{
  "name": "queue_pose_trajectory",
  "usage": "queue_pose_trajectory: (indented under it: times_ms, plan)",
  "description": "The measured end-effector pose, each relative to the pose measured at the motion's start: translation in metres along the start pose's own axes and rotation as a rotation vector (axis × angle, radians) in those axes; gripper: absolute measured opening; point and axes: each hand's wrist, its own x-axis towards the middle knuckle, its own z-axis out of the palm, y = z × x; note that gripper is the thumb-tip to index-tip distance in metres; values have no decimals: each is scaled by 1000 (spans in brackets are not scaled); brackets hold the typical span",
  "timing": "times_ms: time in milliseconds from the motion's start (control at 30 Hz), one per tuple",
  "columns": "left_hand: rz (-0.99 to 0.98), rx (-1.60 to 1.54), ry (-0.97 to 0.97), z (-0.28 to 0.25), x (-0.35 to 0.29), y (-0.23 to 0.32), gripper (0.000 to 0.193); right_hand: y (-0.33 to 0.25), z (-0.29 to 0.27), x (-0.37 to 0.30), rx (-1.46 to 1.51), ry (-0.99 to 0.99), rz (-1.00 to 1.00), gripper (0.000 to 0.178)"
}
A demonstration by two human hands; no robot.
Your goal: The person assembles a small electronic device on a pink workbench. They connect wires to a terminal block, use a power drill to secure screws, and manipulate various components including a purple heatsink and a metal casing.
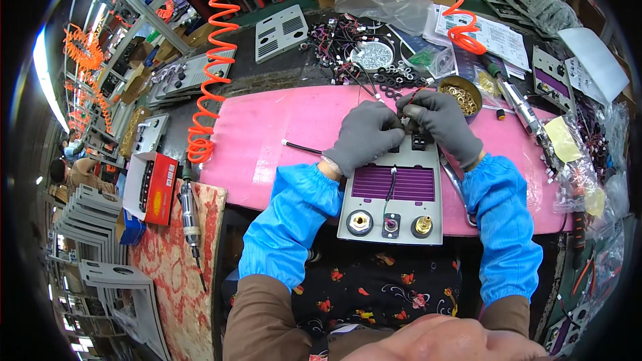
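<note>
A grey metal panel (391, 224) with a purple louvred grille (394, 184) lies in front of me on the pink mat. Along its near edge sit a round black-and-brass fitting (360, 222), a small socket with a cable and a brass connector (423, 226). My grey-gloved left hand (366, 137) is closed over the panel's far end, its fingertips hiding what they hold. My gloved right hand (443, 124) pinches a thin red-and-black wire (416, 95) beside it. Black switch-like parts (418, 141) show just below the fingers.
A pot of brass rings (461, 98) stands beyond my right hand. Black washers (399, 75), wire bundles (334, 43) and a white dish of small parts (372, 55) lie farther back. Power screwdrivers (190, 220) flank the pink mat (267, 120). A coiled orange hose (217, 60) hangs at left.
</note>
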Motion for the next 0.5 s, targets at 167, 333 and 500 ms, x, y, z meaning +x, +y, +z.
queue_pose_trajectory:
  times_ms: [167,333,500]
  plan:
    - [-6,24,-39,-2,0,1,24,2,-1,1,-7,-5,-2,22]
    - [-32,19,-21,0,0,-1,24,0,1,1,-77,-20,-23,22]
    - [-93,-42,-51,-2,1,1,24,2,0,3,-97,-9,-43,21]
